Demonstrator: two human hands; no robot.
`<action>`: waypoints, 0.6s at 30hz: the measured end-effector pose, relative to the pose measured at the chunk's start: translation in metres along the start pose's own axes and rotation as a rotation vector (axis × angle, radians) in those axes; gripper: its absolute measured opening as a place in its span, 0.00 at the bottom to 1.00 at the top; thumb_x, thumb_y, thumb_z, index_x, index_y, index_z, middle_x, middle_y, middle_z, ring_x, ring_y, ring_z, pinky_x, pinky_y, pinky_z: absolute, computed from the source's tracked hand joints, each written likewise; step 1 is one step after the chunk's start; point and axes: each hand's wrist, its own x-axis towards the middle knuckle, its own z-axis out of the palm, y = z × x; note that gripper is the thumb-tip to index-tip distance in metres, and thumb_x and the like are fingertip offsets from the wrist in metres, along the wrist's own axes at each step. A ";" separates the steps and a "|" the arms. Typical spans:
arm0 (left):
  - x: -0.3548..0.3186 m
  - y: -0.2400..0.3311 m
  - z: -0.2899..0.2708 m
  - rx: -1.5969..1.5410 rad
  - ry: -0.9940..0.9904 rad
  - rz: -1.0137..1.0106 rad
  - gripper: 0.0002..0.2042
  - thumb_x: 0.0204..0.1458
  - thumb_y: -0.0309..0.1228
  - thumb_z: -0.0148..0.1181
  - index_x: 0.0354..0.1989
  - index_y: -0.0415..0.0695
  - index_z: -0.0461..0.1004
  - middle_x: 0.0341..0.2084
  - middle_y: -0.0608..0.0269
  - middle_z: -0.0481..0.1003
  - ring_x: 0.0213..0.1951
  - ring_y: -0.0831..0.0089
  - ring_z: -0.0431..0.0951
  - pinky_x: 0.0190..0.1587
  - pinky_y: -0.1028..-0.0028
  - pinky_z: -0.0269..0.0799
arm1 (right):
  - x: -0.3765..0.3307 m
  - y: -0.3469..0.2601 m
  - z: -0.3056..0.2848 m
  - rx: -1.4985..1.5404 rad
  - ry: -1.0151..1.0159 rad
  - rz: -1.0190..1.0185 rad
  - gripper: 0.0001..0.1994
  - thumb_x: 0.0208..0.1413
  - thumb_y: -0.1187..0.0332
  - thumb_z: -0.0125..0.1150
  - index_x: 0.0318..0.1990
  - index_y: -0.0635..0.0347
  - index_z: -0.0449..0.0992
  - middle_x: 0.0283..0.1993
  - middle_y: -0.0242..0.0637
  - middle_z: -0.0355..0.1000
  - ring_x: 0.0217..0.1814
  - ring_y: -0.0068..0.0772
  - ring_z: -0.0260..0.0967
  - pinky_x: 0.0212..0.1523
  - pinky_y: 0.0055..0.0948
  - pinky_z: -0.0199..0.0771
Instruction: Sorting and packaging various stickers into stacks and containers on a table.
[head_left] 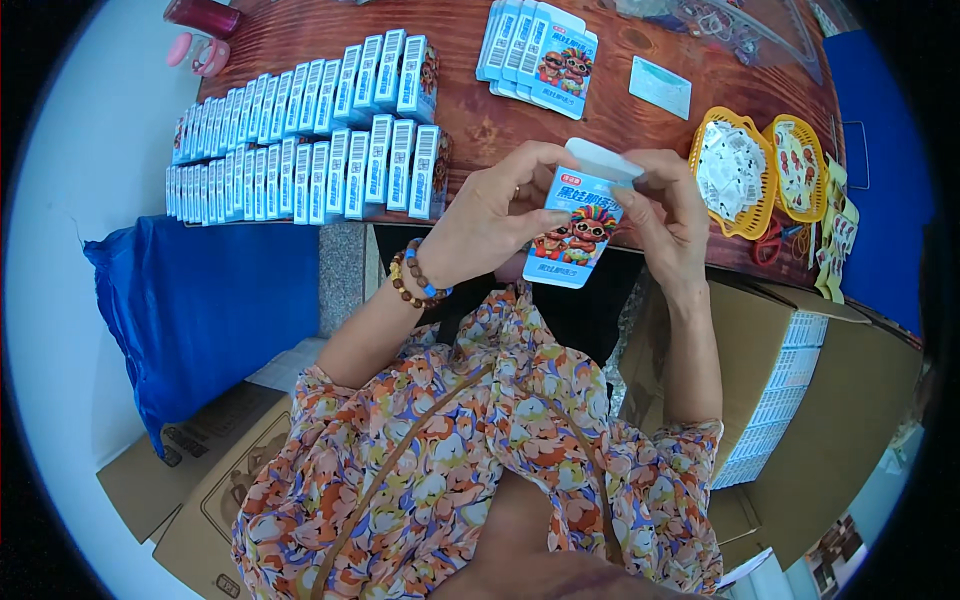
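A small light-blue cardboard box (572, 250) with cartoon figures on its front is held up near the table's front edge. Its top flap (600, 160) stands open. On its left side my left hand (490, 215) grips it, thumb across the front panel. My right hand (668, 215) pinches the upper right edge by the flap, its fingers slightly blurred. What is inside the box cannot be seen. Beyond my hands lies an overlapping pile of matching boxes (565, 70) that look flat. To the left, finished-looking boxes (340, 172) stand upright in two long rows.
Two yellow baskets (768, 175) at the right hold small white printed packets. A pale card (660, 87) lies beyond them, and a clear plastic bag (760, 40) sits at the far right. Below the table's right side stands an open carton (690, 370) with stacked boxes inside.
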 end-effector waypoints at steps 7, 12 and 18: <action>-0.004 0.009 0.007 0.061 0.021 0.102 0.23 0.55 0.23 0.63 0.58 0.41 0.65 0.38 0.59 0.76 0.39 0.75 0.79 0.41 0.72 0.77 | 0.012 -0.017 -0.012 0.223 -0.065 0.125 0.09 0.67 0.70 0.55 0.43 0.67 0.77 0.40 0.31 0.74 0.43 0.17 0.69 0.45 0.21 0.69; -0.008 0.010 0.005 0.092 0.026 0.050 0.25 0.54 0.22 0.63 0.59 0.42 0.60 0.38 0.56 0.77 0.39 0.72 0.80 0.40 0.72 0.77 | 0.020 -0.022 -0.025 0.262 -0.238 0.324 0.08 0.65 0.71 0.57 0.43 0.67 0.79 0.43 0.32 0.77 0.43 0.17 0.71 0.46 0.21 0.72; -0.009 0.009 0.006 0.085 0.024 0.024 0.27 0.54 0.21 0.63 0.60 0.42 0.56 0.38 0.54 0.77 0.40 0.71 0.81 0.40 0.71 0.76 | 0.018 -0.022 -0.024 0.035 -0.258 0.281 0.11 0.60 0.79 0.60 0.48 0.66 0.81 0.43 0.36 0.81 0.44 0.20 0.75 0.48 0.21 0.75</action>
